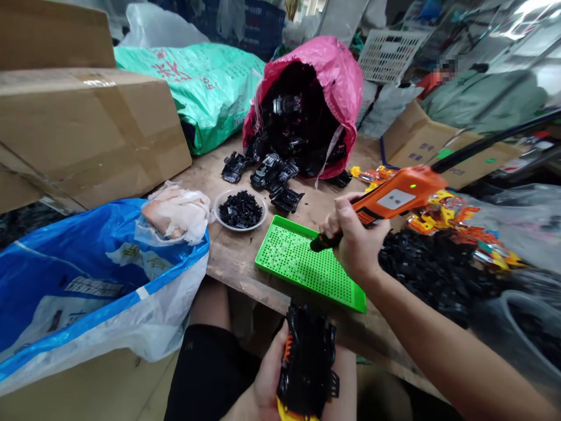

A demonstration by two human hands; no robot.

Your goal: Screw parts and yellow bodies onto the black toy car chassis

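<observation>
An orange and black electric screwdriver (390, 196) is gripped in my right hand (357, 237), its dark tip pointing down over a green perforated tray (337, 286). Small shiny bits, apparently screws, lie scattered in that tray. Below the table edge, my left hand (265, 374) holds a black toy car body (307, 362) with orange and yellow parts, close above my lap. Left of the tray stands a clear round dish (264, 217) full of small black pieces.
Black car shells (272, 172) spill from a pink sack (339, 64). At right lie a heap of black parts (432, 272), orange-yellow pieces (447, 210) and a clear tub (504, 316). A blue-lined bag (144, 292), a carton (100, 128) and a green sack (210, 76) occupy the left.
</observation>
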